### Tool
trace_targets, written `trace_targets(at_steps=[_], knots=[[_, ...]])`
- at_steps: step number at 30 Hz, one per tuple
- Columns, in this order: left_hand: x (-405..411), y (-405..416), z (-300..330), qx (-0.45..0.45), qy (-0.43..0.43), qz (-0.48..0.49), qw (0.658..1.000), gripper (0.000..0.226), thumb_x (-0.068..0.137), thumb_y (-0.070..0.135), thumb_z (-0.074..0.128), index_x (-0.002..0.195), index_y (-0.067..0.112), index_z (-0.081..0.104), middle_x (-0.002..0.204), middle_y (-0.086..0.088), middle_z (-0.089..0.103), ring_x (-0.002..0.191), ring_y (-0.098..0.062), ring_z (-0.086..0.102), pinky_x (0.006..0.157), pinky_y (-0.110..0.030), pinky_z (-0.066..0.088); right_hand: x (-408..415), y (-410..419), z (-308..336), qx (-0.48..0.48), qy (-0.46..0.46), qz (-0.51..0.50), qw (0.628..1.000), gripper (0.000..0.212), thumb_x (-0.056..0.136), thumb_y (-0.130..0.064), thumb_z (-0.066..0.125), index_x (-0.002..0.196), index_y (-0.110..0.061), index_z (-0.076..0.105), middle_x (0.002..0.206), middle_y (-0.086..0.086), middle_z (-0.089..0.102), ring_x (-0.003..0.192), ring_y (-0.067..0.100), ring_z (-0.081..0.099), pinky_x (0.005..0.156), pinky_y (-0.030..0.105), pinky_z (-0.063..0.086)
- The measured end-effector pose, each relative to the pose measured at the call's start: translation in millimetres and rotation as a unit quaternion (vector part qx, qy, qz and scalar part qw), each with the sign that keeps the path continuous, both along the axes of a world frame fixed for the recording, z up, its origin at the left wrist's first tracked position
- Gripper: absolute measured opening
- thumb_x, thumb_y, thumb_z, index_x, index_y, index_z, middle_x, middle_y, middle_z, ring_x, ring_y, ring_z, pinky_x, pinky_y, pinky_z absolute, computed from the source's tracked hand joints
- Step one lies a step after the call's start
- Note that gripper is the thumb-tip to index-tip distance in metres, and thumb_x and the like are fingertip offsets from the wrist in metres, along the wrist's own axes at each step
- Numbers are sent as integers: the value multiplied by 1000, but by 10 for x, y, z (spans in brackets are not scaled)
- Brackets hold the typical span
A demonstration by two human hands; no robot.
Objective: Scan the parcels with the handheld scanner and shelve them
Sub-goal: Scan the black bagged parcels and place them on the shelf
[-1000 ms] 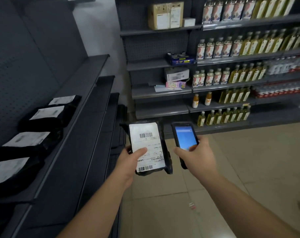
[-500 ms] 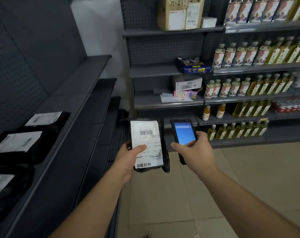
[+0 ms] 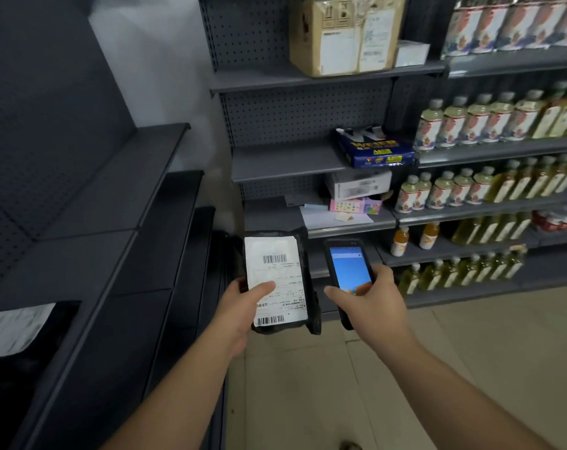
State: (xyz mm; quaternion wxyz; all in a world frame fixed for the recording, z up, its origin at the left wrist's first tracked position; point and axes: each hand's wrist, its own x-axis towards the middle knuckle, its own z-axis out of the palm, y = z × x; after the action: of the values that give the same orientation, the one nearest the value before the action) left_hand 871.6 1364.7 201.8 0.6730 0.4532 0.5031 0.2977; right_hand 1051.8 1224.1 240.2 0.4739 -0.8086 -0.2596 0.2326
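My left hand (image 3: 240,306) grips a black parcel (image 3: 303,271) from its left side, thumb lying across the white shipping label with two barcodes. The label faces up towards me. Just to its right, my right hand (image 3: 370,303) holds the handheld scanner (image 3: 348,271), a black device with a lit blue screen, its top end pointing away from me. Parcel and scanner are side by side, a small gap between them. Another black parcel (image 3: 19,329) with a white label lies on the dark shelf (image 3: 119,261) at the far left.
Dark grey shelving runs along my left, several tiers deep. Ahead stands a pegboard shelf unit with a cardboard box (image 3: 344,30), a blue box (image 3: 373,149) and papers. Rows of bottles (image 3: 483,121) fill the shelves to the right. Beige tiled floor (image 3: 470,352) lies below.
The view has swung right and closer to the far shelves; most of the parcels on the left shelf have slid out of sight. Both hands keep the same hold on parcel and scanner.
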Motion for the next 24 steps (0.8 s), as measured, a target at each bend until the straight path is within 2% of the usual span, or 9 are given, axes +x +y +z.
trace_targets(at_steps=[4, 7, 9, 11, 13, 16, 18, 21, 24], knots=[[242, 573, 1, 9, 16, 24, 1000, 49, 92, 22, 81, 136, 17, 61, 112, -2, 80, 100, -23, 78, 90, -46, 63, 357, 710, -43, 11, -3, 28, 1000, 93, 75, -44, 89, 148, -14, 40, 94, -2, 62, 86, 12, 63, 77, 39, 55], [378, 977, 107, 17, 25, 54, 998, 43, 94, 24, 79, 134, 17, 64, 110, 0, 81, 98, -20, 79, 83, -40, 63, 612, 1280, 14, 10, -1, 66, 998, 85, 77, -43, 89, 141, -12, 43, 93, -1, 62, 82, 10, 62, 71, 38, 51], [433, 1199, 198, 14, 25, 77, 997, 38, 96, 24, 77, 131, 16, 65, 109, -1, 81, 96, -20, 79, 77, -36, 61, 730, 1636, 74, 12, 0, 100, 995, 86, 77, -42, 88, 144, -13, 42, 92, -1, 62, 82, 9, 61, 67, 35, 47], [445, 1387, 270, 12, 25, 103, 994, 34, 97, 26, 75, 129, 16, 66, 108, -2, 81, 97, -21, 79, 78, -36, 61, 795, 1984, 121, 17, 2, 136, 991, 88, 77, -42, 89, 146, -15, 41, 90, -1, 63, 82, 12, 63, 68, 34, 48], [412, 1554, 310, 9, 25, 130, 991, 32, 98, 28, 73, 128, 17, 67, 108, -1, 81, 99, -21, 79, 86, -38, 60, 803, 2312, 139, 15, -1, 171, 985, 84, 76, -42, 89, 142, -18, 43, 88, -2, 64, 81, 14, 64, 68, 34, 50], [269, 1770, 349, -2, 20, 181, 983, 29, 100, 30, 71, 126, 17, 68, 108, -1, 81, 101, -22, 78, 100, -44, 58, 695, 2745, 134, 7, -7, 219, 976, 79, 73, -44, 89, 135, -21, 45, 90, -2, 65, 81, 14, 65, 66, 35, 52], [123, 1909, 390, -6, 19, 213, 977, 30, 100, 32, 70, 127, 18, 69, 109, -1, 81, 103, -22, 77, 104, -45, 56, 548, 3021, 120, 3, -7, 249, 969, 78, 72, -46, 90, 132, -23, 45, 95, -1, 65, 84, 15, 66, 70, 37, 55], [-156, 2118, 416, -21, 12, 269, 963, 27, 101, 33, 68, 125, 20, 69, 107, 0, 82, 104, -23, 77, 106, -48, 54, 256, 3436, 92, 0, -9, 292, 956, 80, 71, -48, 90, 133, -24, 45, 95, -2, 65, 84, 16, 67, 78, 43, 59], [-466, 2328, 418, -30, -12, 314, 949, 26, 103, 30, 65, 125, 18, 70, 106, -2, 82, 102, -25, 78, 103, -47, 57, -116, 3845, 106, 9, -14, 333, 943, 91, 72, -49, 90, 144, -19, 42, 94, -3, 65, 86, 17, 66, 80, 43, 58]])
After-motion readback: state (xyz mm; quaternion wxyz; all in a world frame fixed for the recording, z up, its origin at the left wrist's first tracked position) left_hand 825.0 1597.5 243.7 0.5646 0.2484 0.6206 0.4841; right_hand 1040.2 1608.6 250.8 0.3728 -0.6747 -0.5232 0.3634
